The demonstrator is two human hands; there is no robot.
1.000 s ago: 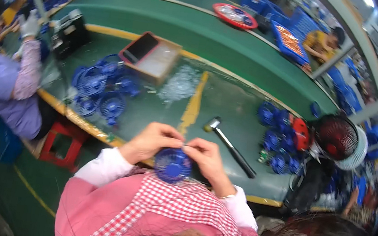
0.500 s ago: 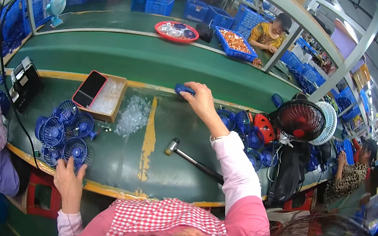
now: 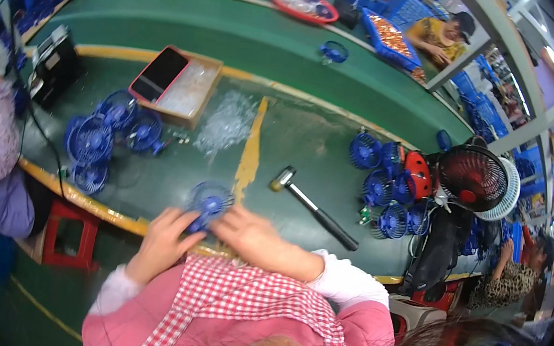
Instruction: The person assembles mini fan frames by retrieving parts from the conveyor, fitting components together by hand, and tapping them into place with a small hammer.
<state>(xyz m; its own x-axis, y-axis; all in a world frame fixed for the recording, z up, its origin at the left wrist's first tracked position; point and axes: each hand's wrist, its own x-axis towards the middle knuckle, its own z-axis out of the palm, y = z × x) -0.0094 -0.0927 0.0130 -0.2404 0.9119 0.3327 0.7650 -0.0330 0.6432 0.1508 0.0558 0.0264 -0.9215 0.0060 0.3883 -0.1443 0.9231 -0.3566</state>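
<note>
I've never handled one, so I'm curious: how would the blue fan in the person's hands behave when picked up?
The blue fan is probably light for its size, since it looks thin-ribbed and mostly open. Its round outline suggests it's stiff, not floppy, though such fine ribbing might crack if squeezed.

The blue fan is one small piece, deep blue in colour; its head is a round cage with thin ribs, a little blurred, so the details inside are not clear; a more solid part continues from the cage toward 7 o'clock, partly covered by the fingers; the left hand holds it at this lower part, while the right hand is at its 4 o'clock side; it is over the near edge of the counter, though I cannot tell if it touches.
</note>
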